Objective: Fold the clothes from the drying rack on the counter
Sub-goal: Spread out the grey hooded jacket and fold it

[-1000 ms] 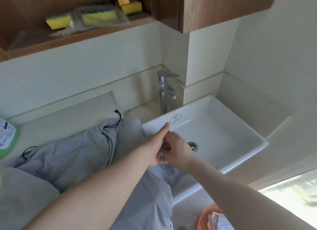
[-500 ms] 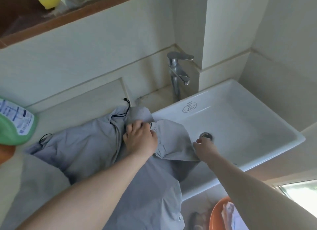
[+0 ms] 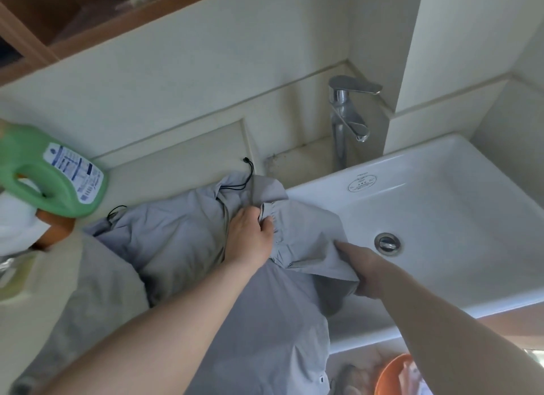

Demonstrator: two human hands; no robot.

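At the bottom edge an orange basin [image 3: 391, 374] is cut off by the frame, its contents too blurred to name. Both forearms reach in from below over a grey garment [image 3: 176, 241] that lies rumpled on the pale table [image 3: 176, 170], its near part running out of the picture and its right side draped over the rim of the white sink [image 3: 441, 194]. The right hand [image 3: 368, 269] grips a folded flap of the cloth at the sink's edge, its fingers hidden under the fabric. The left hand [image 3: 250, 238] pinches a gathered, elasticated hem, fingers curled into the cloth. Thin black drawcords [image 3: 248, 170] trail from the garment's far edge. To the left stands a green detergent bottle [image 3: 53, 179], partly cut off. Behind the sink rises a chrome tap [image 3: 346, 120]. Above, a wooden shelf [image 3: 88, 29] holds items too cropped to identify.
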